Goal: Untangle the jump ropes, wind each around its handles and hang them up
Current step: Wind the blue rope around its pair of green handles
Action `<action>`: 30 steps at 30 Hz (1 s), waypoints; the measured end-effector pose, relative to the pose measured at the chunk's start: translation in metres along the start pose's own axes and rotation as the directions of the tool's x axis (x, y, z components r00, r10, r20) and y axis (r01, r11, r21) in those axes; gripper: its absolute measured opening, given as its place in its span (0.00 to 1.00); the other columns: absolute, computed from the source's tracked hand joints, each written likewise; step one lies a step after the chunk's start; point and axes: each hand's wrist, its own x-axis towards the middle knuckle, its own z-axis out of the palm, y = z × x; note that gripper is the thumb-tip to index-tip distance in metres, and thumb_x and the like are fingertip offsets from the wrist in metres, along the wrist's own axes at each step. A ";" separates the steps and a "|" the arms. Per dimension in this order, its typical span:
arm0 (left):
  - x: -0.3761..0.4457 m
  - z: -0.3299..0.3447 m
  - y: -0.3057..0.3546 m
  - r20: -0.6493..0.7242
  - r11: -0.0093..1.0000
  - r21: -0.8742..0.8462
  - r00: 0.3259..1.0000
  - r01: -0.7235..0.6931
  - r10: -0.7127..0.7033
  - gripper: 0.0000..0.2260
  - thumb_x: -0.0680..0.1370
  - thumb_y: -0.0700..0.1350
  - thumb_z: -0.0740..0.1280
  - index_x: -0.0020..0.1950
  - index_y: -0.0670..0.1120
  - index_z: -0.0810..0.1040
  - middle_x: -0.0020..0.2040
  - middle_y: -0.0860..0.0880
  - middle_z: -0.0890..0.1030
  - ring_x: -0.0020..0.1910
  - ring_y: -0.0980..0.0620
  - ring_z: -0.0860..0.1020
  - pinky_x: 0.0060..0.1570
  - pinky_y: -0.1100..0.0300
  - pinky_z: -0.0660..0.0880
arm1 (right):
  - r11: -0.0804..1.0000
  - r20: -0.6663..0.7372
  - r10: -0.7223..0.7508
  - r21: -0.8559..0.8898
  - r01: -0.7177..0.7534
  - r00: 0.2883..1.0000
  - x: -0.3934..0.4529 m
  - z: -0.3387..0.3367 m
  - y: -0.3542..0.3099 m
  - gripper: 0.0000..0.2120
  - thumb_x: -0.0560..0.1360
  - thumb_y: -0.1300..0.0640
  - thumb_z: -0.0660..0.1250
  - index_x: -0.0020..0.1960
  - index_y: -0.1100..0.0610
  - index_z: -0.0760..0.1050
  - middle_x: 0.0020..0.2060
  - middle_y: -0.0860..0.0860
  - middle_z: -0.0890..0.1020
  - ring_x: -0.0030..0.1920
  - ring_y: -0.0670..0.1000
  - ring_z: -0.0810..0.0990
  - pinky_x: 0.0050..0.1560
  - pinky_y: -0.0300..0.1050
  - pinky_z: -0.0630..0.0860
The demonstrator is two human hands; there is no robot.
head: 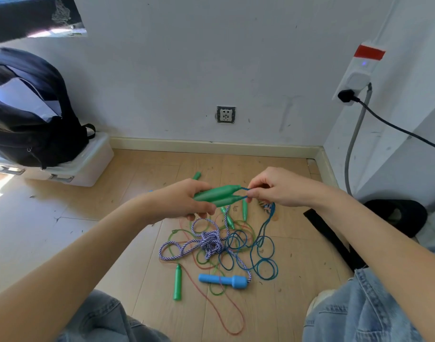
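Observation:
My left hand point(186, 201) grips two green handles point(218, 196) held side by side, tips pointing right. My right hand point(273, 188) pinches the blue cord point(267, 223) where it leaves those tips; the cord drops to blue coils point(260, 257) on the floor. Below lies a tangle: a purple-and-white braided rope point(210, 243) knotted in the middle and ending at a blue handle point(223, 281), a thin green rope point(201, 261), a thin red rope point(223, 314), and a loose green handle point(177, 282). More green handles point(244, 209) lie partly hidden behind my hands.
A black backpack point(31, 112) sits on a white plastic box point(88, 164) at the left. The white wall has a socket point(225, 114); a power strip point(357, 75) with a grey cable point(352, 144) hangs at right. A black bag point(394, 218) lies by my right knee.

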 end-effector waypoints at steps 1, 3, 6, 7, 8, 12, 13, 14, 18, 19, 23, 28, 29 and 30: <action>0.002 0.001 -0.001 -0.023 0.997 0.080 1.000 0.006 -0.004 0.04 0.77 0.40 0.65 0.46 0.49 0.74 0.36 0.53 0.78 0.30 0.61 0.74 0.31 0.67 0.72 | 0.999 0.001 0.022 -0.050 -0.022 1.000 0.000 0.001 -0.001 0.12 0.78 0.53 0.61 0.37 0.49 0.76 0.29 0.50 0.74 0.30 0.49 0.68 0.32 0.43 0.63; 0.007 0.006 -0.001 -0.075 0.974 0.226 0.997 0.030 -0.014 0.01 0.78 0.42 0.63 0.47 0.48 0.73 0.35 0.53 0.77 0.30 0.58 0.73 0.29 0.66 0.71 | 0.974 -0.018 0.053 -0.221 -0.055 0.998 0.002 0.011 -0.005 0.12 0.78 0.54 0.59 0.38 0.53 0.74 0.32 0.52 0.75 0.33 0.52 0.72 0.34 0.44 0.67; 0.013 0.024 0.000 -0.070 0.895 0.441 0.997 0.064 -0.037 0.03 0.78 0.42 0.62 0.50 0.45 0.74 0.37 0.52 0.76 0.33 0.55 0.73 0.29 0.66 0.68 | 0.781 0.021 -0.050 -0.622 0.052 0.999 -0.001 0.042 -0.024 0.07 0.77 0.62 0.58 0.41 0.56 0.70 0.30 0.50 0.67 0.36 0.54 0.72 0.32 0.45 0.67; 0.015 0.032 -0.002 -0.028 0.874 0.482 0.998 0.068 -0.063 0.03 0.78 0.42 0.62 0.50 0.44 0.74 0.39 0.49 0.77 0.35 0.53 0.73 0.29 0.65 0.68 | 0.717 0.090 -0.096 -0.684 0.131 0.991 -0.003 0.050 -0.030 0.06 0.75 0.65 0.58 0.42 0.57 0.70 0.31 0.50 0.65 0.36 0.53 0.70 0.33 0.46 0.66; 0.016 0.039 -0.004 0.029 0.867 0.492 0.994 0.076 -0.103 0.03 0.78 0.41 0.61 0.49 0.43 0.74 0.40 0.47 0.77 0.37 0.50 0.73 0.28 0.65 0.68 | 0.671 0.168 -0.123 -0.712 0.207 0.978 -0.006 0.055 -0.033 0.07 0.74 0.67 0.58 0.43 0.57 0.70 0.31 0.51 0.64 0.37 0.53 0.69 0.35 0.46 0.66; 0.013 0.055 -0.011 0.278 0.902 0.386 0.908 0.192 -0.312 0.03 0.79 0.41 0.59 0.46 0.45 0.71 0.35 0.48 0.75 0.28 0.51 0.71 0.27 0.64 0.68 | 0.628 0.339 -0.133 -0.698 0.344 0.931 -0.009 0.061 -0.036 0.11 0.75 0.63 0.60 0.37 0.55 0.61 0.29 0.50 0.62 0.32 0.52 0.66 0.38 0.45 0.68; 0.011 0.055 -0.011 0.328 0.909 0.349 0.879 0.227 -0.345 0.04 0.79 0.41 0.59 0.45 0.45 0.71 0.34 0.49 0.74 0.25 0.54 0.69 0.25 0.66 0.65 | 0.660 0.348 -0.119 -0.672 0.336 0.930 -0.009 0.060 -0.036 0.11 0.75 0.61 0.61 0.37 0.55 0.61 0.28 0.50 0.62 0.29 0.52 0.65 0.34 0.43 0.67; 0.009 0.053 -0.010 0.375 0.917 0.311 0.854 0.250 -0.361 0.04 0.79 0.41 0.60 0.44 0.45 0.71 0.33 0.50 0.74 0.25 0.55 0.68 0.24 0.66 0.64 | 0.703 0.351 -0.108 -0.635 0.321 0.930 -0.010 0.058 -0.036 0.11 0.74 0.59 0.63 0.36 0.56 0.64 0.28 0.49 0.63 0.29 0.52 0.66 0.29 0.42 0.64; 0.001 0.045 -0.002 0.550 0.951 0.202 0.777 0.233 -0.307 0.02 0.79 0.42 0.62 0.49 0.46 0.73 0.37 0.50 0.76 0.35 0.54 0.71 0.32 0.66 0.69 | 0.905 0.366 -0.135 -0.332 0.265 0.921 -0.011 0.041 -0.036 0.07 0.67 0.55 0.74 0.37 0.55 0.76 0.30 0.46 0.75 0.35 0.48 0.74 0.32 0.41 0.69; -0.002 0.043 0.001 0.597 0.962 0.175 0.755 0.209 -0.273 0.02 0.79 0.42 0.62 0.48 0.47 0.74 0.37 0.51 0.76 0.35 0.56 0.72 0.33 0.67 0.70 | 0.945 0.384 -0.149 -0.216 0.246 0.911 -0.012 0.035 -0.036 0.07 0.66 0.56 0.75 0.37 0.55 0.77 0.32 0.47 0.79 0.35 0.46 0.75 0.35 0.39 0.71; -0.015 0.024 0.012 0.691 0.993 0.032 0.715 0.112 -0.103 0.08 0.77 0.39 0.63 0.43 0.51 0.77 0.38 0.53 0.77 0.36 0.59 0.73 0.36 0.66 0.71 | 0.950 0.426 -0.238 0.289 0.117 0.873 -0.022 0.008 -0.033 0.04 0.67 0.60 0.74 0.38 0.57 0.78 0.31 0.47 0.79 0.31 0.40 0.74 0.33 0.28 0.69; -0.032 -0.010 0.030 0.523 0.969 -0.240 0.834 -0.055 0.177 0.06 0.73 0.43 0.66 0.46 0.53 0.80 0.38 0.53 0.78 0.36 0.59 0.74 0.34 0.68 0.72 | 0.551 0.189 -0.254 0.835 -0.019 0.949 -0.025 -0.004 -0.028 0.03 0.70 0.58 0.69 0.38 0.55 0.76 0.28 0.48 0.72 0.31 0.47 0.64 0.30 0.35 0.68; -0.033 -0.014 0.032 0.467 0.965 -0.239 0.859 -0.107 0.211 0.06 0.73 0.43 0.67 0.47 0.51 0.80 0.38 0.52 0.78 0.35 0.59 0.74 0.33 0.68 0.72 | 0.517 0.159 -0.228 0.856 -0.019 0.961 -0.023 -0.004 -0.028 0.05 0.69 0.57 0.71 0.38 0.53 0.75 0.29 0.48 0.71 0.32 0.49 0.60 0.29 0.36 0.65; -0.033 -0.017 0.033 0.412 0.964 -0.217 0.881 -0.153 0.232 0.06 0.72 0.43 0.67 0.48 0.49 0.79 0.38 0.52 0.78 0.35 0.58 0.73 0.33 0.68 0.72 | 0.508 0.140 -0.205 0.861 -0.017 0.969 -0.021 -0.004 -0.029 0.08 0.67 0.53 0.73 0.35 0.52 0.74 0.29 0.49 0.69 0.32 0.50 0.56 0.29 0.38 0.59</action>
